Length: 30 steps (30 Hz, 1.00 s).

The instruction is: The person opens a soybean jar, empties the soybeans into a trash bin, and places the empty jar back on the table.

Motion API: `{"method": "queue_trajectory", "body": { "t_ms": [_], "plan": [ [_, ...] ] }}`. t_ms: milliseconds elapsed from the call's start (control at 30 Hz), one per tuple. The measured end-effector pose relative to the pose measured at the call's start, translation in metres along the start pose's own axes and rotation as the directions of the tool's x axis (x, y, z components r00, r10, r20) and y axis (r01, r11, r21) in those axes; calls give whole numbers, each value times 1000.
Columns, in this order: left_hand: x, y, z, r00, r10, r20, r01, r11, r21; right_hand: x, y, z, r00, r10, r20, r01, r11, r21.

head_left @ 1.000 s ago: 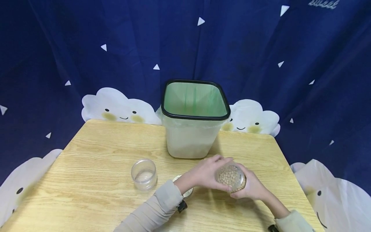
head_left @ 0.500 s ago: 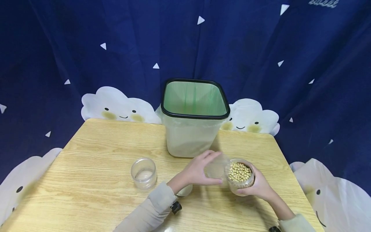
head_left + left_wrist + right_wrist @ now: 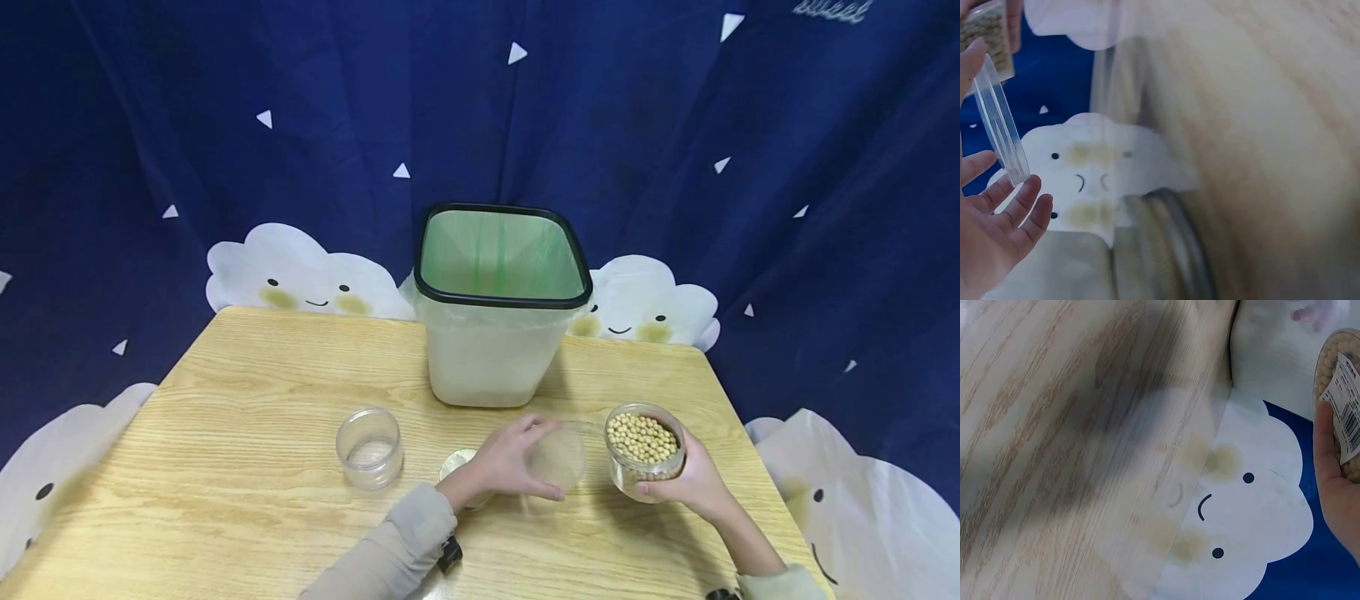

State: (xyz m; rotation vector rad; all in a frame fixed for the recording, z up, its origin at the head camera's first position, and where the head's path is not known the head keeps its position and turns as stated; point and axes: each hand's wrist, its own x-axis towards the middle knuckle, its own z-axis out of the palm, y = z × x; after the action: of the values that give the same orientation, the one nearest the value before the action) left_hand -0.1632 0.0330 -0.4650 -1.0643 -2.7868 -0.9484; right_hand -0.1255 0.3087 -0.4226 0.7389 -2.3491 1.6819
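Observation:
My left hand point(image 3: 513, 462) pinches a clear round lid point(image 3: 561, 462) between thumb and fingers, above the table and left of the jar. The left wrist view shows that lid point(image 3: 1000, 122) edge-on, thumb on its upper end and fingertips at the lower one. My right hand point(image 3: 699, 477) grips a clear plastic jar point(image 3: 643, 454) of pale yellow soybeans, its mouth uncovered and tilted slightly. A printed label with a barcode point(image 3: 1351, 419) shows on the jar in the right wrist view. Behind my left wrist, a small round container point(image 3: 456, 461) with a pale top is partly hidden.
An empty clear jar point(image 3: 371, 477) stands on the wooden table point(image 3: 247, 417), left of my hands. Farther back is a whitish bin point(image 3: 491, 358) with a black rim and a green-tinted liner. A dark blue curtain point(image 3: 315, 183) with cloud figures hangs behind the table.
The lid has come off the bean jar and moved left with my left hand. My right hand has carried the jar to the right, and the soybeans now show from above.

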Motion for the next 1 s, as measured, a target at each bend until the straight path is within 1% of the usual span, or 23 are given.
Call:
{"method": "queue_trajectory", "body": {
  "t_ms": [200,367,533,633,700,833,1000],
  "plan": [
    [4,-2,13,998,-42,49,39,997,61,1,-2,0,1000,0,-5,-1,1000,-9],
    [7,-4,21,992,-84,92,74,992,101,1,-3,-1,1000,16,-16,-17,1000,-26],
    [7,-3,28,986,-101,129,79,983,167,2,-3,-3,1000,28,-3,-29,999,-40],
    [8,-3,29,987,-96,132,69,979,193,2,-2,-4,999,39,1,-39,998,-56],
    [8,-4,30,987,-92,131,66,979,195,2,-2,-4,999,49,2,-49,997,-67],
    [8,-5,30,987,-98,128,75,981,180,2,-1,-5,999,43,0,-42,996,-83],
    [8,-5,31,986,-98,137,70,978,195,2,-2,-5,999,31,-25,-33,994,-105]
  ]
}}
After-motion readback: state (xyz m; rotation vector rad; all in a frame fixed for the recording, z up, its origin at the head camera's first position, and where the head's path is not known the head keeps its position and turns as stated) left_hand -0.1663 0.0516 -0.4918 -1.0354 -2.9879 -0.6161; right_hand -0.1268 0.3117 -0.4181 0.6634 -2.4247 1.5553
